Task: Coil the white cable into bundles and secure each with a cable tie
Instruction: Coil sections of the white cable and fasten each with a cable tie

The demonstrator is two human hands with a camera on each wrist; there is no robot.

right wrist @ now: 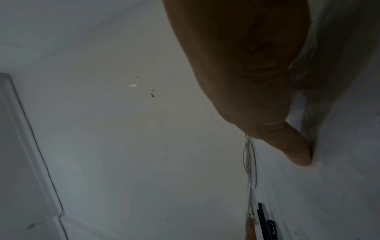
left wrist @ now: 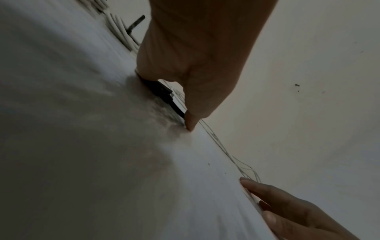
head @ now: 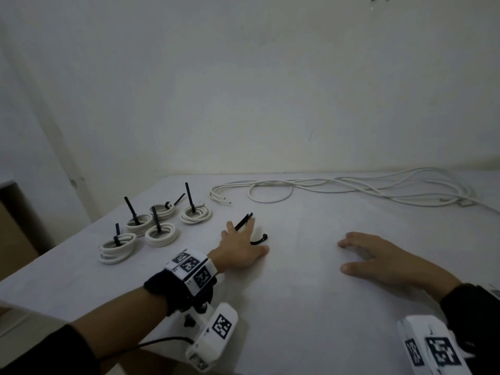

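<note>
The left hand [head: 239, 249] lies flat on black ties [head: 243, 221] at mid frame, fingers spread. The right hand [head: 378, 259] rests flat on the surface [head: 297, 307], holding nothing. Loose cable [head: 351, 189] sits upper right; five bundles [head: 159, 226] sit left.

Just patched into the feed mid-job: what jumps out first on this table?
Five tied coils of white cable sit clustered at the table's left, black tie tails sticking up. A long loose cable sprawls along the far edge by the wall. The left hand rests flat over loose black cable ties; the right hand lies flat, empty.
</note>
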